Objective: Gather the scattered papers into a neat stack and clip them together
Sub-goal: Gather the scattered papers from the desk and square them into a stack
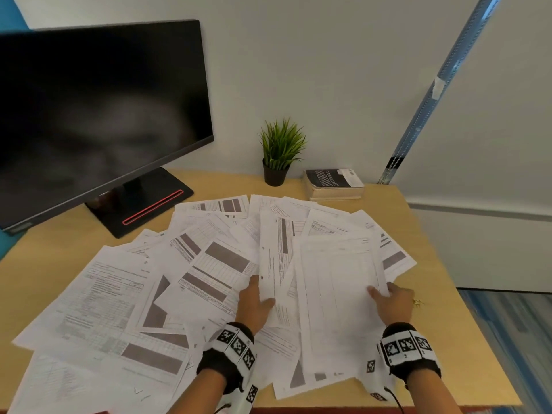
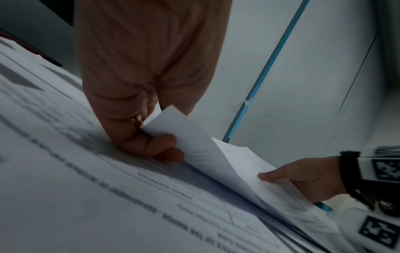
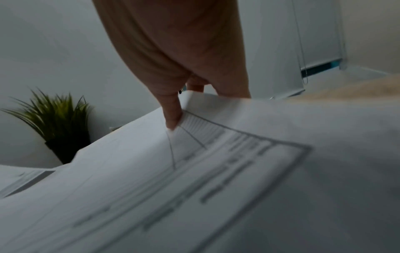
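Several printed white papers [image 1: 125,294] lie fanned and overlapping across the wooden desk [image 1: 448,324]. My left hand [image 1: 257,303] grips the left edge of a small bunch of sheets [image 1: 337,279] at the middle right of the spread. In the left wrist view its curled fingers [image 2: 151,145] hold a lifted paper corner [image 2: 190,137]. My right hand [image 1: 394,300] pinches the right edge of the same bunch, thumb on top and fingers hidden beneath. The right wrist view shows that thumb [image 3: 172,114] pressing on the top sheet [image 3: 194,188].
A large dark monitor [image 1: 98,121] on a black stand fills the back left. A small potted plant [image 1: 279,150] and a thick book [image 1: 333,183] stand at the back by the wall. The desk's right edge [image 1: 484,339] drops to blue carpet.
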{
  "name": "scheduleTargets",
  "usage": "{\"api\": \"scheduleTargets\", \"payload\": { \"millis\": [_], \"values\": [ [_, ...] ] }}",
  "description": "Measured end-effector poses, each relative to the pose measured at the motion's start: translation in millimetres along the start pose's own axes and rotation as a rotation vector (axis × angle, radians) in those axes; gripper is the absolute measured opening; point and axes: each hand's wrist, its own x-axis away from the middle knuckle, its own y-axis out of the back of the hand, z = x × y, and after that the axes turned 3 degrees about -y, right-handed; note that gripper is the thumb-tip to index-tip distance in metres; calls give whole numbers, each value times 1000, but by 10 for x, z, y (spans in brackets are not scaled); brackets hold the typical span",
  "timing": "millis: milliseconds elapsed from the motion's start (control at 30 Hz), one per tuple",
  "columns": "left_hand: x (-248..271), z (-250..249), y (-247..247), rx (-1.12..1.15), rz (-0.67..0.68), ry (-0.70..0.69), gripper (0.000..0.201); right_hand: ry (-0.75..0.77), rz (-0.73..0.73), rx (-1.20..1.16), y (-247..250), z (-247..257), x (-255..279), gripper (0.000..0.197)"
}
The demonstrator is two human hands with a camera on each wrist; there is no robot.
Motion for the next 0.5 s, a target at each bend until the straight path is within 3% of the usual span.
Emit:
{"api": "scheduleTargets", "payload": {
  "millis": [100, 200, 300, 367, 433, 500],
  "values": [
    [-13, -29, 36, -52, 105, -27, 53, 10, -17, -71, 24, 336, 115, 51],
    [-67, -84, 103, -107, 275, -7, 53, -53, -16, -170, 10, 525, 155, 64],
    [-141, -118, 157, -25, 307, 80, 31, -39, -69, -241, -10, 553, 156, 65],
    [-173, -132, 186, 64, 256, 176, 23, 33, -133, -202, 4, 518, 141, 48],
    [-163, -140, 219, 124, 221, 218, 18, 128, -212, -125, 37, 451, 149, 15],
    [-160, -117, 223, 151, 180, 219, 19, 201, -283, -88, 89, 360, 159, 11]
  ]
}}
